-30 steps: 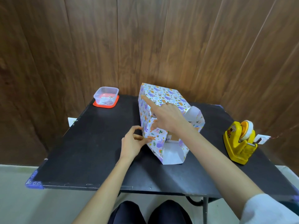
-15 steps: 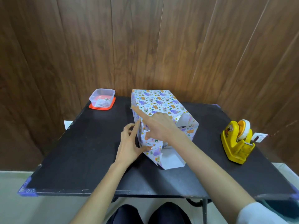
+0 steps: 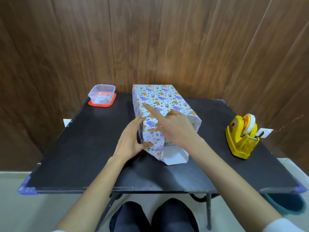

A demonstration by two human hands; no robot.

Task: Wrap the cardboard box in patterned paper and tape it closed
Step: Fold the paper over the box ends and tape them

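The box (image 3: 160,97), covered in white paper with purple and orange animal prints, lies lengthwise on the black table (image 3: 80,148). Its near end is open, and a white paper flap (image 3: 173,156) sticks out onto the table there. My left hand (image 3: 132,139) lies flat against the box's left side, fingers straight, with the thumb on the lower near corner of the paper. My right hand (image 3: 175,128) rests on top of the box. Its straight index finger presses along the top left edge, the other fingers are curled, and the thumb touches the left side.
A yellow tape dispenser (image 3: 240,136) stands at the right of the table with a tape end sticking out. A clear plastic container (image 3: 102,95) on an orange lid sits at the back left corner. A wooden wall rises right behind the table.
My left hand has gone from curled at the box's near corner to flat against its left side. My right index finger stays stretched along the top left edge.
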